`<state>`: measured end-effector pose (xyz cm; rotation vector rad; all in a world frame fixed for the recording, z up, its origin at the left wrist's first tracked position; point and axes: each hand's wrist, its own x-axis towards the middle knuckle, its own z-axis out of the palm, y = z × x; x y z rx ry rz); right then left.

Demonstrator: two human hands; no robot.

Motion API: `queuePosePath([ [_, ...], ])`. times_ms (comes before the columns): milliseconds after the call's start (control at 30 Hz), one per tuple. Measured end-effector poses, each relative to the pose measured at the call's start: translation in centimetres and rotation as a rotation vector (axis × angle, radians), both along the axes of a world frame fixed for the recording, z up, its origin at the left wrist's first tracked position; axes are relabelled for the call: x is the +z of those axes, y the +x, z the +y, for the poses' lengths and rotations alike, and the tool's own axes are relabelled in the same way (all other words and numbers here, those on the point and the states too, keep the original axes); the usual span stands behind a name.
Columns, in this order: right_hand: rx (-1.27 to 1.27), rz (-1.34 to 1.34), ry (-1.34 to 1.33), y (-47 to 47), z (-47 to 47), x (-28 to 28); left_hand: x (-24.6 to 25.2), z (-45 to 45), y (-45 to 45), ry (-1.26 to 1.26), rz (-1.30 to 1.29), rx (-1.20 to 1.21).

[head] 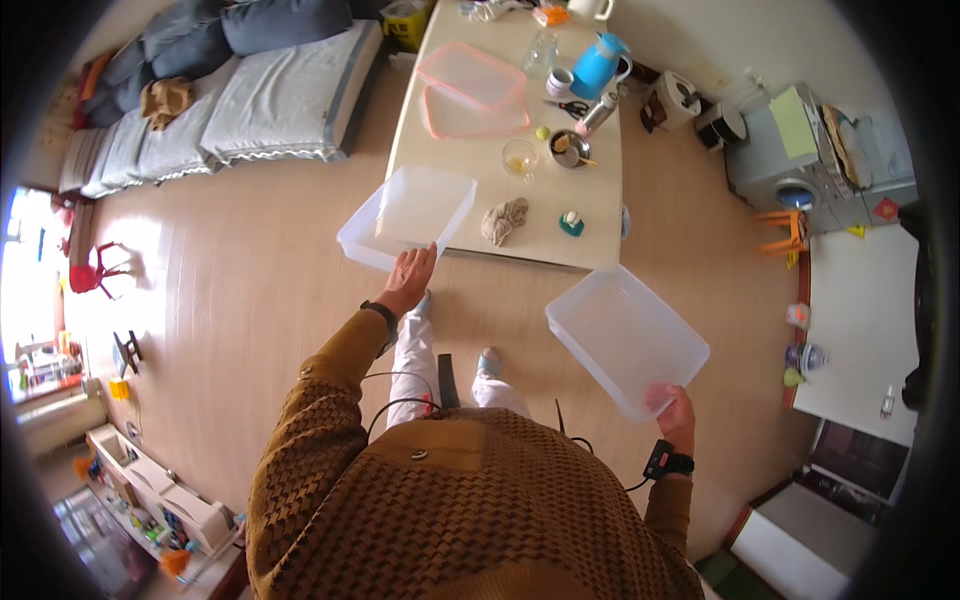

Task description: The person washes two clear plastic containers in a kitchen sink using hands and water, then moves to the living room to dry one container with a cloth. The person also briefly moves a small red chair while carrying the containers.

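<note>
My left hand (409,274) grips the near rim of a clear plastic container (424,202), which overlaps the table's front left corner. Off to the right, a second clear plastic container (626,341) is held out over the floor by my right hand (671,409), its fingers seen through the plastic at the near corner. Two clear lids with pink-orange edges, one (472,75) partly over the other (476,112), lie farther back on the table (450,161). A crumpled beige cloth (505,221) rests near the front edge.
On the table stand a glass cup (520,157), a metal bowl (570,148), a thermos bottle (598,112), a blue jug (600,67) and a white mug (559,81). Black scissors (574,108) and a small green item (571,223) lie there too. A sofa (262,97) is at left, an orange stool (784,231) right.
</note>
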<state>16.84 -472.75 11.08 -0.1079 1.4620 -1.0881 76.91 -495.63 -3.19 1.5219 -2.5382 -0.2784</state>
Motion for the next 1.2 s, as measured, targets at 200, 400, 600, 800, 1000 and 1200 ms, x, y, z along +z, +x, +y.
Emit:
queuePosePath([
  [200,-0.209,0.030,0.074,9.3,-0.5,3.5,-6.8,-6.1,2.4,0.027,-0.135,-0.098],
  [400,-0.281,0.087,0.161,17.8,-5.4,5.1,-9.4,-10.3,5.1,0.328,-0.003,-0.148],
  [600,-0.051,0.100,0.114,22.5,-14.2,4.6,-7.9,-11.5,8.1,0.397,0.262,0.078],
  [800,0.220,0.095,0.022,25.2,-22.2,3.3,-8.3,-8.6,19.1,0.475,0.239,0.512],
  [1000,0.420,0.060,-0.046,26.7,-28.4,0.8,-8.3,7.4,30.9,0.404,0.254,1.140],
  [1200,0.561,-0.196,0.029,32.8,-33.7,-5.1,-8.0,34.1,32.6,0.588,0.172,1.533],
])
